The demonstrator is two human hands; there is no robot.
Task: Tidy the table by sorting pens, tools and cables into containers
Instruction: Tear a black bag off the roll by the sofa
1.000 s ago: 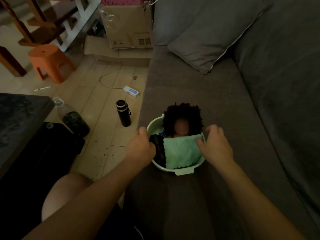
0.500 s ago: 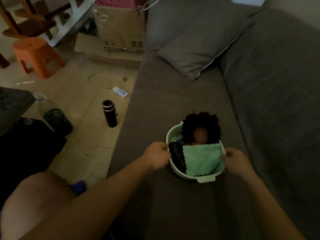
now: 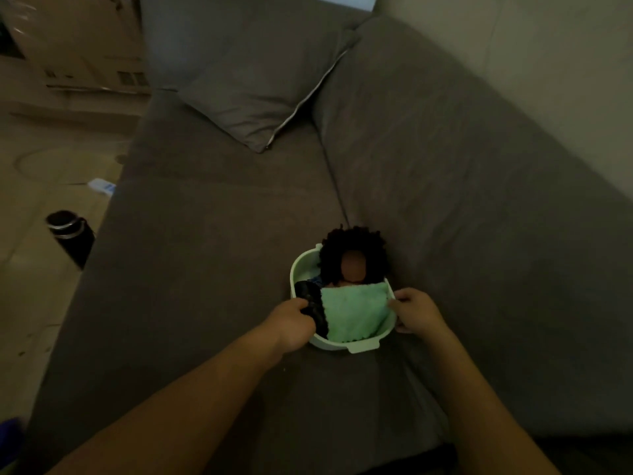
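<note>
A pale green basin (image 3: pixel 363 346) sits on the grey sofa seat (image 3: pixel 205 255). Inside it lies a doll with black curly hair (image 3: pixel 352 255), covered by a green cloth (image 3: pixel 354 313), with a dark object (image 3: pixel 313 303) at the left side. My left hand (image 3: pixel 291 323) grips the basin's left rim over the dark object. My right hand (image 3: pixel 416 311) grips the right rim. The room is dim.
A grey cushion (image 3: pixel 260 87) leans at the sofa's back corner. On the floor to the left stand a black flask (image 3: pixel 70 234) and a white power strip (image 3: pixel 101 186) with a cable. Cardboard boxes (image 3: pixel 75 46) sit at the far left.
The basin with the doll has shifted rightwards along the sofa seat toward the backrest, both hands still on its rim. The view has swung right, so the stool and table have left the frame.
</note>
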